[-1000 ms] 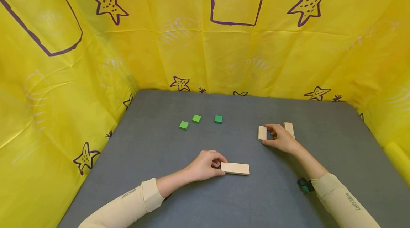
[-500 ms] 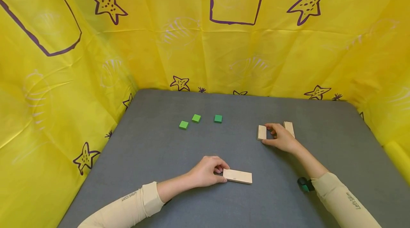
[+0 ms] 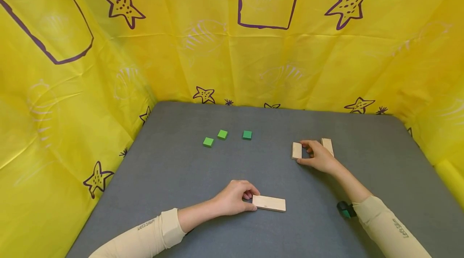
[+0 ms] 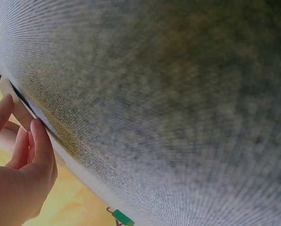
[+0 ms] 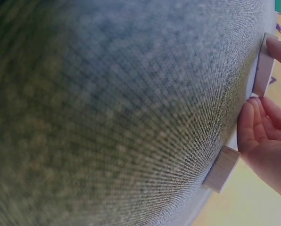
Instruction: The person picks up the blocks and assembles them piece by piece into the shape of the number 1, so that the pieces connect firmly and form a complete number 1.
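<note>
My left hand [image 3: 233, 199] pinches the left end of a pale wooden block [image 3: 269, 203], which lies lengthwise on the grey table near the front middle. In the left wrist view, thumb and fingertips hold this plank-like block [image 4: 21, 114] by its two edges. Farther back on the right, my right hand [image 3: 318, 157] grips a shorter-looking wooden block [image 3: 296, 151] between thumb and fingers, one at each end; the right wrist view shows the same grip on that block [image 5: 264, 68]. Behind that hand lies another wooden block [image 3: 327, 145], its near end partly hidden.
Two light green square tiles [image 3: 222, 134] and one darker green tile [image 3: 247, 135] lie at the back left of the grey table [image 3: 174, 169]. A yellow cloth [image 3: 232, 60] with purple starfish drawings hangs behind the table and along both sides.
My left hand has drawn its wooden block toward the front edge and slightly right. My right hand and its block have stayed in place, as have the green tiles.
</note>
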A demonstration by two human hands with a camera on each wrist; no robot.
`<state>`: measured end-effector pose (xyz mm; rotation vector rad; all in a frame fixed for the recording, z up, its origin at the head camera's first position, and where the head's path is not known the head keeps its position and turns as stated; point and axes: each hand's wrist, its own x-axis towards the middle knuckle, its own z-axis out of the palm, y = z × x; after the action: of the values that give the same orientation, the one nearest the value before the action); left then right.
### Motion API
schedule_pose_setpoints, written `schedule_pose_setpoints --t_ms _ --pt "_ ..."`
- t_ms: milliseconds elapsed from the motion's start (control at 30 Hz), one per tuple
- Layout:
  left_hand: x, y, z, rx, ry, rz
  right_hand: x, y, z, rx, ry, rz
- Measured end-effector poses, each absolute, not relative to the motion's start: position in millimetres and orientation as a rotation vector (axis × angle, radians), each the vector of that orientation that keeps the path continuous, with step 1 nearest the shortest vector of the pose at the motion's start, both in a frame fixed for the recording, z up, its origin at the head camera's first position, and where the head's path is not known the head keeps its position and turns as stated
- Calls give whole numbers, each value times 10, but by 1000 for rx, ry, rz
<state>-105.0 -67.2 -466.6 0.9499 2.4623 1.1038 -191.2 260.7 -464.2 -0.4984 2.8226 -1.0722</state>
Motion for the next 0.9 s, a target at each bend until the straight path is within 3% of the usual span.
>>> schedule_pose_setpoints --t_ms 900 --pt "-1053 -690 -4699 942 2452 1094 -1934 2621 -4655 -512 2842 -1053"
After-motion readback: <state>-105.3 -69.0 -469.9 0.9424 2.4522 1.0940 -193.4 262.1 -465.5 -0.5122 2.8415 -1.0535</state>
